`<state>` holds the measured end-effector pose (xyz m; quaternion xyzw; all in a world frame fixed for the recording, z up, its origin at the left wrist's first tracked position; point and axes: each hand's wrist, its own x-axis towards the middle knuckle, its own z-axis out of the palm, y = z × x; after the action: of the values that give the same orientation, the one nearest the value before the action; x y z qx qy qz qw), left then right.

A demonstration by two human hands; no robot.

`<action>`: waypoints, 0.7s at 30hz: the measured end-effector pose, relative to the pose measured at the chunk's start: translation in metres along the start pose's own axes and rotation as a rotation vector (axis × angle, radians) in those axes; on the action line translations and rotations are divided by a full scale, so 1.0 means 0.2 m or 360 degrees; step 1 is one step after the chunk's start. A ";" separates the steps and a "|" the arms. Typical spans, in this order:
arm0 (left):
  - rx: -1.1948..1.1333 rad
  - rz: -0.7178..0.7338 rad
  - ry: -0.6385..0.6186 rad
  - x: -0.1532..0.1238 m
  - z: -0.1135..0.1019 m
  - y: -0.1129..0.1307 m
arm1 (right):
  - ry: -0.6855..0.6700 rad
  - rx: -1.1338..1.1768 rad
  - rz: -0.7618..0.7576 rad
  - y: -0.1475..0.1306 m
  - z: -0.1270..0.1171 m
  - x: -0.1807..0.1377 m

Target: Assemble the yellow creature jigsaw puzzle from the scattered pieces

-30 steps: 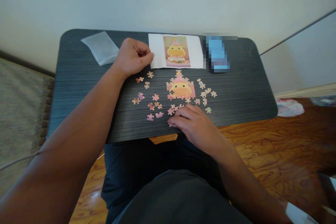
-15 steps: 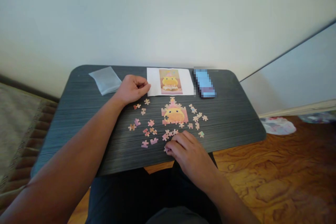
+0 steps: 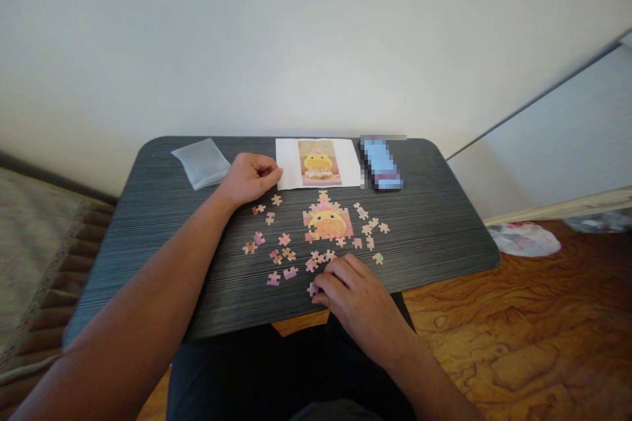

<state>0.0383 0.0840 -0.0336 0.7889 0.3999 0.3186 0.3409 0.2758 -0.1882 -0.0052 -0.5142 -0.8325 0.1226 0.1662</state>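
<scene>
My right hand (image 3: 353, 296) is at the near edge of the table, its thumb and fingers closed on a pink-purple jigsaw piece (image 3: 312, 289) that shows at the fingertips. My left hand (image 3: 253, 177) rests at the left edge of a white picture sheet (image 3: 287, 164), thumb and forefinger pressed together over that edge. Whether paper is pinched between them is hidden. A partly joined jigsaw (image 3: 328, 220) with a yellow figure in a pink hat lies below the sheet. Loose jigsaw pieces (image 3: 284, 239) are scattered to its left, more loose pieces (image 3: 367, 229) to its right, and a few just beyond my right hand.
A clear plastic bag (image 3: 200, 163) lies at the back left of the dark table (image 3: 424, 210). At the back right is a phone (image 3: 381, 164), its screen blurred. A pale wall (image 3: 316, 39) rises behind the table. Plastic bags (image 3: 526, 239) lie on the wooden floor.
The whole view has shifted slightly, so the table sits a little lower. Both hands keep nearly the same places. A little more of the piece at my right fingertips shows.
</scene>
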 end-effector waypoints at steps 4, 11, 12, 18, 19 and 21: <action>-0.0002 0.0021 -0.0006 0.00 0.00 -0.01 | 0.0027 0.0002 -0.0010 0.01 0.01 -0.01; -0.0005 0.0049 0.0004 0.00 0.00 0.01 | -0.0015 0.0087 0.0028 -0.02 -0.04 -0.01; -0.0002 0.0054 0.0006 0.00 0.00 0.01 | -0.0037 0.0103 0.0050 -0.03 -0.05 -0.01; 0.0022 0.0052 0.0030 0.00 0.00 0.02 | -0.0036 0.0121 0.0207 -0.07 -0.04 -0.01; 0.0020 0.0051 0.0029 0.00 0.00 0.02 | -0.0026 0.0119 0.0231 -0.07 -0.04 -0.01; 0.0016 0.0045 0.0027 0.00 0.00 0.02 | 0.0001 0.0096 0.0261 -0.08 -0.02 -0.02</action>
<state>0.0403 0.0824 -0.0302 0.7934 0.3933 0.3281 0.3290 0.2661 -0.1977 0.0043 -0.5754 -0.7835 0.1606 0.1713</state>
